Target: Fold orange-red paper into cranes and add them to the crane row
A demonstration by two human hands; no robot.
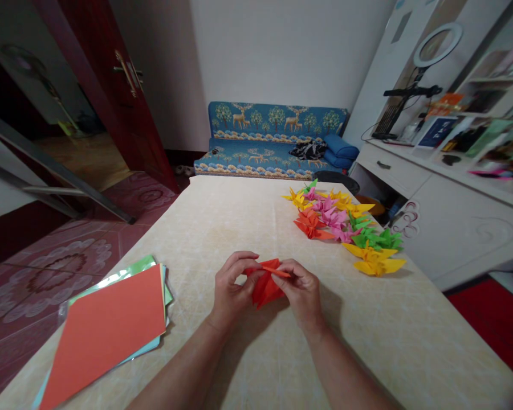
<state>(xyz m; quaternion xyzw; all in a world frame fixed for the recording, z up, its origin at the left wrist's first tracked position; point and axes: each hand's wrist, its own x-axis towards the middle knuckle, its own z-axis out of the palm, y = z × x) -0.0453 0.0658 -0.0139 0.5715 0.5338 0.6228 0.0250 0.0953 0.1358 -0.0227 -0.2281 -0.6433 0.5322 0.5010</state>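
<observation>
Between my hands is a partly folded red origami paper [265, 289], held just above the pale table. My left hand [235, 282] pinches its left side between thumb and fingers. On the right, my right hand [301, 287] grips a narrow folded strip at the top of the same paper. The fingers hide parts of both edges. Several finished paper cranes in red, pink, green and yellow lie in a group beyond my right hand, the nearest being a yellow crane [378, 262] and a red crane [311, 224].
A stack of coloured paper with a red sheet [111, 324] on top lies at the table's left. The table [222, 219] reaches toward a blue patterned sofa [265, 151]. A white cabinet [461, 210] stands along the right, a dark red door [119, 85] at the left.
</observation>
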